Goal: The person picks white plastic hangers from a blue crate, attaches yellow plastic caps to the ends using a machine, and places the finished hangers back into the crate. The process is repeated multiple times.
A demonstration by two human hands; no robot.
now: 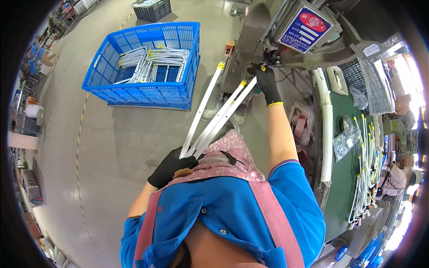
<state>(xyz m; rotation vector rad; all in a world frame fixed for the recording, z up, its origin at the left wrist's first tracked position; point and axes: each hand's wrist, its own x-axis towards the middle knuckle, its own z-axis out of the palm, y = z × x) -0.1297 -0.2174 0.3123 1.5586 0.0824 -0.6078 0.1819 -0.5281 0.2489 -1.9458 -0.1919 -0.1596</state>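
Note:
My left hand, in a black glove, is closed round the near ends of several white metal tubes, close to my apron. The tubes fan out away from me, and yellow caps show on their far ends. Up by the machine head, my black-gloved right hand is closed at the far end of the rightmost tube. A yellow piece shows beside its fingers. The glove hides part of that tube end, and whether the tube touches the machine is hard to see.
A blue plastic crate holding white bent tubes with yellow ends stands on the floor ahead to the left. A dark crate sits beyond it. To my right, a green-topped table carries more white tubes and a clear plastic bag.

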